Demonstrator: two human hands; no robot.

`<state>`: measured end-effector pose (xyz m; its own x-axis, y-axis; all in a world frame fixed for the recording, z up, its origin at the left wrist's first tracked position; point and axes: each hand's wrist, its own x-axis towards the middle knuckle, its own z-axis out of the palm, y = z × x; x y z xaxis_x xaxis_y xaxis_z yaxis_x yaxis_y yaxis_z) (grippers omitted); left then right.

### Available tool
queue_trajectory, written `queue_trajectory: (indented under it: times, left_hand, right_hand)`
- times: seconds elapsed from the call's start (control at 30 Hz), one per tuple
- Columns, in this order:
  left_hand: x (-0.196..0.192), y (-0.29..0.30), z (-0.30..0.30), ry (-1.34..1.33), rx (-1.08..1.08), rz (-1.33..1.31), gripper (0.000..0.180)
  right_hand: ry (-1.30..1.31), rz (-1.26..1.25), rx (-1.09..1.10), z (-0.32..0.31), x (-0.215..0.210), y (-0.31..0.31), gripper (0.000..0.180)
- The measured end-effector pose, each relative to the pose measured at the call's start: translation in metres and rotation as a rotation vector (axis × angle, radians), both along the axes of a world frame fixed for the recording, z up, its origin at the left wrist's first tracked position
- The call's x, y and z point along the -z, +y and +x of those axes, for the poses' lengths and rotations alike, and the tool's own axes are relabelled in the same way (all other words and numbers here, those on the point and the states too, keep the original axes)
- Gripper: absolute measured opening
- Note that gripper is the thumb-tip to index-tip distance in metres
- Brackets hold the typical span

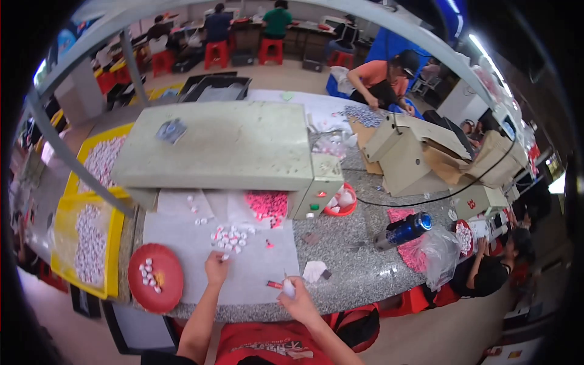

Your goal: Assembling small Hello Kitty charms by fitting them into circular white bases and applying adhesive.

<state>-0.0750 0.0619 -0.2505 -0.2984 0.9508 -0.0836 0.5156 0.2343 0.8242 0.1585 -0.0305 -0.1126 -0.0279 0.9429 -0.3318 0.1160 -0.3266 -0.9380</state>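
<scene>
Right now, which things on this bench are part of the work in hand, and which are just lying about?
In use:
left hand at the small white pieces
right hand holding one white piece
red plate with a few pieces
white sheet

Lying about:
blue bottle
clear plastic bag
yellow trays

Ahead of the left hand's fingertips point(216, 260) a loose cluster of small white caps point(230, 237) blocks the white paper sheet point(182, 243). Beyond it looms the beige box-shaped machine point(219, 146). Between both hands the sheet lies bare.
</scene>
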Motion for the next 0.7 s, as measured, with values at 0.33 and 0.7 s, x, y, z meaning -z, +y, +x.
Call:
queue_trajectory:
  times: [0.33, 0.7]
  left_hand:
    - [-0.242, -0.031, 0.048, -1.463, 0.165, 0.086, 0.039]
    - [-0.269, -0.056, 0.064, -0.928, 0.246, 0.504, 0.04]
  right_hand:
    - [0.266, 0.283, 0.231, 0.015, -0.117, 0.042, 0.032]
    - [-0.093, 0.922, 0.207, -0.021, -0.143, -0.003, 0.029]
